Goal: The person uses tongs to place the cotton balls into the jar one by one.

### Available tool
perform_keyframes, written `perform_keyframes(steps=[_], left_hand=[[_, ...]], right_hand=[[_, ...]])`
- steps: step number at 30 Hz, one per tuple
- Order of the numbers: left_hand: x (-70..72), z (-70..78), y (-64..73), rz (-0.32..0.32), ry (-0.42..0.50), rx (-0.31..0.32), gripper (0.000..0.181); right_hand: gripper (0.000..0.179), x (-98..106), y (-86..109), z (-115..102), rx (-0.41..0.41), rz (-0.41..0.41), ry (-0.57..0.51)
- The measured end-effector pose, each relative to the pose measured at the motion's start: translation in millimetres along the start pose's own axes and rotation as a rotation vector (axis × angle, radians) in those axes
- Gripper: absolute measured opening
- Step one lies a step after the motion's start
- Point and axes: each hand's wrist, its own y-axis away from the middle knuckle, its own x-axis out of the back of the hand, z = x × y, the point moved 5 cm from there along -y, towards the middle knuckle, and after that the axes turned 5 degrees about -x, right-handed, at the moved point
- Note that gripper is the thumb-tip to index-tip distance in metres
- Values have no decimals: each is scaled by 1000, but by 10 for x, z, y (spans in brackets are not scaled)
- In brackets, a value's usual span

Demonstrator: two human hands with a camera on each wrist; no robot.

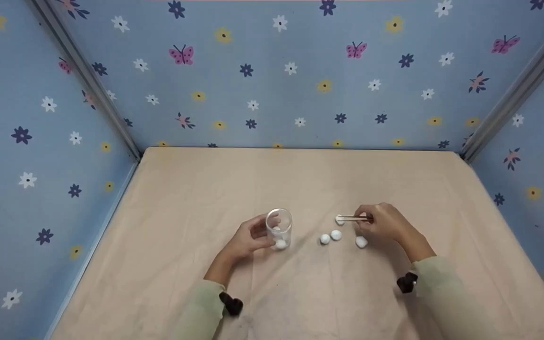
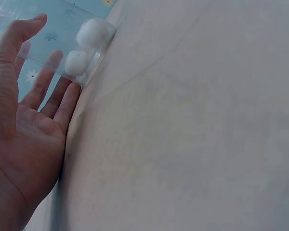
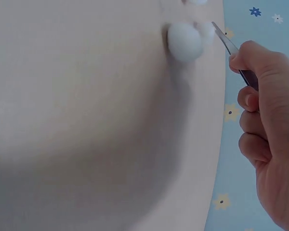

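A clear plastic cup [image 1: 279, 222] stands upright on the table with two white cotton balls [image 2: 94, 33] at its bottom. My left hand [image 1: 248, 240] holds the cup from its left side, thumb in front and fingers behind, seen through the wall in the left wrist view. My right hand [image 1: 385, 222] grips metal tweezers [image 1: 354, 218] that point left. The tweezers' tips are at a cotton ball [image 1: 339, 220], overlapping it in the head view. Nearer the front lie two cotton balls side by side [image 1: 330, 237], and another cotton ball [image 1: 361, 242] sits below the right hand.
A pale beige cloth [image 1: 300, 179] covers the table, with light creases. Blue panels with flowers and butterflies [image 1: 272, 71] wall the back and both sides, joined by grey corner posts [image 1: 88, 78]. Black wrist mounts [image 1: 232, 304] sit on the light green sleeves [image 1: 196, 307].
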Motion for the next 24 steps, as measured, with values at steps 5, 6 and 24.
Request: perform_keyframes(steps=[5, 6, 24], left_hand=[[1, 8, 3, -6, 3, -9, 76], [3, 8, 4, -7, 0, -12, 75], [4, 10, 11, -10, -18, -1, 75]], right_hand=[[12, -34, 21, 16, -22, -24, -10], [12, -36, 23, 15, -24, -25, -13], [9, -64, 37, 28, 27, -15, -37]])
